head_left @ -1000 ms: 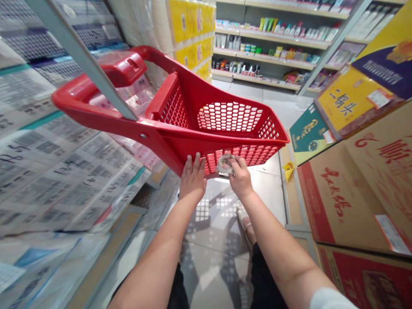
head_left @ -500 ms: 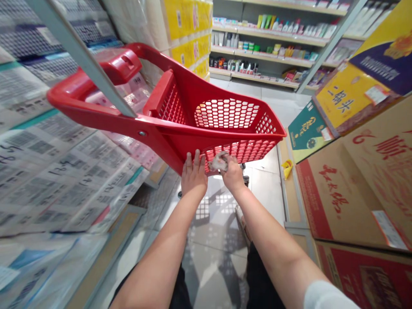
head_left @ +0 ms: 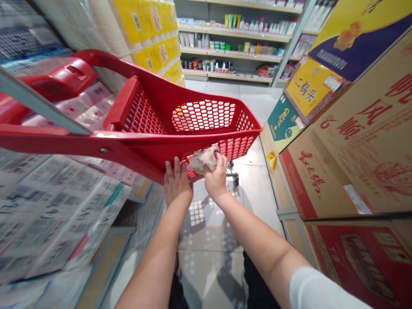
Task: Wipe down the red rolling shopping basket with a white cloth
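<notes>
A red plastic shopping cart (head_left: 141, 148) with honeycomb openings stands sideways in front of me, its handle end toward the left. Fingers stretched, my left hand (head_left: 177, 182) lies flat against the lower part of its near side wall. Beside it, my right hand (head_left: 216, 177) grips a crumpled whitish cloth (head_left: 204, 159) with faint coloured marks. The cloth is against the perforated part of the same wall, covering some of the openings. My right fingertips are partly hidden by the cloth.
Stacked liquor cartons (head_left: 322, 171) line the right side. Wrapped tissue packs (head_left: 58, 214) and yellow paper packs (head_left: 151, 56) are piled on the left. Shelves (head_left: 238, 53) of bottles and tubes stand at the back. A cart wheel (head_left: 236, 179) rests on the tiled floor (head_left: 209, 262).
The view has shifted, so the cart and both hands appear further left and the cart looks larger. More of the cloth shows in my right hand. My left hand stays on the cart wall.
</notes>
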Demonstrator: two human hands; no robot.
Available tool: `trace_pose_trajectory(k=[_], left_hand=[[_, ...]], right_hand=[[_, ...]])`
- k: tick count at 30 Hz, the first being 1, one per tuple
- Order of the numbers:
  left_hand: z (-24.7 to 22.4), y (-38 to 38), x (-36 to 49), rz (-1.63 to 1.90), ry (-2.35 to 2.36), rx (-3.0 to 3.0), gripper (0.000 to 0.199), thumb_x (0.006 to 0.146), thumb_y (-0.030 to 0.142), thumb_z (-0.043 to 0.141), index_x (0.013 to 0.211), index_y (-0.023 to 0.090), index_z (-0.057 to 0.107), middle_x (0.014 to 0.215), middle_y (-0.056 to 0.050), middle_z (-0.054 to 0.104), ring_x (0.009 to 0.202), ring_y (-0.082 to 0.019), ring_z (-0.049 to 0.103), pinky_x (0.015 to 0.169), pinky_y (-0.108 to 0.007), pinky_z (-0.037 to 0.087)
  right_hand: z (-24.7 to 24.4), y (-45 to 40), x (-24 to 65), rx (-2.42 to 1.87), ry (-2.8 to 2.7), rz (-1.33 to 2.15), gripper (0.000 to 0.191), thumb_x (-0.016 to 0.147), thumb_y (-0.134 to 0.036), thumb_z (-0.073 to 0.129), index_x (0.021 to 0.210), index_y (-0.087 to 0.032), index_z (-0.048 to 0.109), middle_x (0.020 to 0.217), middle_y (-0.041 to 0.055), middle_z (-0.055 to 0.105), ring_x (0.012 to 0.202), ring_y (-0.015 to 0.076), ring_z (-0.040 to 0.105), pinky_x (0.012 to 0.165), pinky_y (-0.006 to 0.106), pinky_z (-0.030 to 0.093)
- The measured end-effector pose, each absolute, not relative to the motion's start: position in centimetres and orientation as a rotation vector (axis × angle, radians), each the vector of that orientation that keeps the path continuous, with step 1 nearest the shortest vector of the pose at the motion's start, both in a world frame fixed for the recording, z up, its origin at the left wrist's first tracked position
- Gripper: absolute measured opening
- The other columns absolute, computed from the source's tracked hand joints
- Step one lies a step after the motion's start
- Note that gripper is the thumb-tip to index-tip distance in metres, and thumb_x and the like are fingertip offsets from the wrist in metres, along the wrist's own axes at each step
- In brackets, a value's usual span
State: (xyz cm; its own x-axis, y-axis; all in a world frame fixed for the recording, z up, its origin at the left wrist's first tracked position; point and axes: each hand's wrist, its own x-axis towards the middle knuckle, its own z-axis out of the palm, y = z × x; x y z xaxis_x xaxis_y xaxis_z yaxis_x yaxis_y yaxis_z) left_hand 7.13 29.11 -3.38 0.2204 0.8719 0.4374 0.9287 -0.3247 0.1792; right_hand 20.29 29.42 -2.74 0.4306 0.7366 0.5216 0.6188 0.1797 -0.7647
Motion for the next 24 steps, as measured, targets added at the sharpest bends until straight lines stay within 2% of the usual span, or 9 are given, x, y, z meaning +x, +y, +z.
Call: trace_pose_trajectory(k=[2, 4, 7, 10, 13, 16, 18, 22, 24], left_hand=[[-3.2, 28.9, 7.2, -0.731, -1.755, -2.337, 0.070, 0.085, 0.021, 0.049, 0.149, 0.020, 0.023, 0.159, -0.006, 0.008, 0.146, -0.031, 0.000, 0.112, -0.054, 0.030], [-3.0, 28.7, 7.3, -0.704, -1.788, -2.324, 0.071, 0.083, 0.021, 0.051, 0.149, 0.020, 0.024, 0.159, -0.006, 0.008, 0.146, -0.030, 0.000, 0.113, -0.052, 0.029], [-2.6, 28.5, 7.3, -0.603, -1.864, -2.331, 0.076, 0.078, 0.020, 0.056, 0.148, 0.018, 0.027, 0.159, -0.006, 0.006, 0.146, -0.031, -0.002, 0.114, -0.050, 0.027], [-2.4, 28.4, 7.2, -0.550, -1.898, -2.348, 0.074, 0.078, 0.021, 0.056, 0.147, 0.017, 0.029, 0.159, -0.005, 0.004, 0.146, -0.031, -0.004, 0.115, -0.049, 0.025], [-2.4, 28.4, 6.9, -0.550, -1.900, -2.359, 0.074, 0.078, 0.021, 0.057, 0.147, 0.017, 0.030, 0.159, -0.005, 0.005, 0.146, -0.031, -0.003, 0.115, -0.048, 0.025], [-2.2, 28.2, 6.3, -0.551, -1.879, -2.349, 0.073, 0.079, 0.020, 0.056, 0.147, 0.016, 0.031, 0.159, -0.006, 0.007, 0.146, -0.031, -0.001, 0.114, -0.048, 0.027], [-2.1, 27.9, 5.8, -0.544, -1.847, -2.334, 0.070, 0.080, 0.019, 0.054, 0.146, 0.015, 0.032, 0.159, -0.007, 0.010, 0.146, -0.031, 0.000, 0.113, -0.048, 0.028], [-1.7, 26.6, 4.7, -0.530, -1.760, -2.294, 0.061, 0.083, 0.018, 0.048, 0.143, 0.012, 0.038, 0.158, -0.010, 0.017, 0.146, -0.033, 0.004, 0.113, -0.050, 0.026], [-1.1, 25.6, 4.4, -0.554, -1.737, -2.264, 0.056, 0.085, 0.018, 0.045, 0.140, 0.010, 0.042, 0.157, -0.013, 0.020, 0.145, -0.035, 0.008, 0.112, -0.051, 0.026]], right_hand=[[-2.5, 29.1, 20.7, -1.334, -1.593, 0.145, 0.043, 0.080, -0.012, 0.053, 0.123, -0.018, 0.053, 0.122, 0.0138, 0.050, 0.120, 0.0240, 0.047, 0.105, 0.039, 0.040], [-2.4, 29.1, 21.8, -1.293, -1.717, 0.188, 0.038, 0.079, -0.008, 0.051, 0.114, -0.020, 0.060, 0.117, 0.0108, 0.053, 0.115, 0.0219, 0.051, 0.102, 0.035, 0.043], [-2.2, 29.7, 24.2, -1.428, -1.460, 0.162, 0.030, 0.079, -0.009, 0.052, 0.104, -0.018, 0.065, 0.110, 0.0095, 0.052, 0.104, 0.0197, 0.055, 0.094, 0.032, 0.048], [-2.2, 30.1, 26.3, -1.451, -1.257, 0.018, 0.029, 0.079, -0.013, 0.053, 0.106, -0.018, 0.064, 0.114, 0.0097, 0.048, 0.109, 0.0204, 0.052, 0.098, 0.033, 0.045], [-3.2, 29.8, 27.0, -1.475, -1.323, -0.013, 0.033, 0.077, -0.010, 0.052, 0.108, -0.018, 0.063, 0.115, 0.0109, 0.048, 0.111, 0.0220, 0.051, 0.099, 0.036, 0.045], [-4.0, 28.5, 26.8, -1.512, -1.508, 0.116, 0.032, 0.073, -0.007, 0.050, 0.100, -0.018, 0.065, 0.104, 0.0095, 0.052, 0.100, 0.0217, 0.055, 0.091, 0.036, 0.050], [-3.4, 27.4, 26.8, -1.471, -1.453, 0.068, 0.034, 0.074, -0.006, 0.049, 0.102, -0.017, 0.065, 0.105, 0.0099, 0.053, 0.098, 0.0209, 0.056, 0.090, 0.035, 0.051], [0.6, 26.2, 27.6, -1.349, -1.431, -0.162, 0.041, 0.084, -0.013, 0.047, 0.123, -0.018, 0.056, 0.125, 0.0132, 0.049, 0.120, 0.0245, 0.047, 0.104, 0.043, 0.040], [2.9, 26.4, 28.1, -1.397, -1.558, -0.200, 0.043, 0.085, -0.014, 0.047, 0.127, -0.020, 0.054, 0.131, 0.0120, 0.049, 0.125, 0.0260, 0.043, 0.107, 0.045, 0.034]])
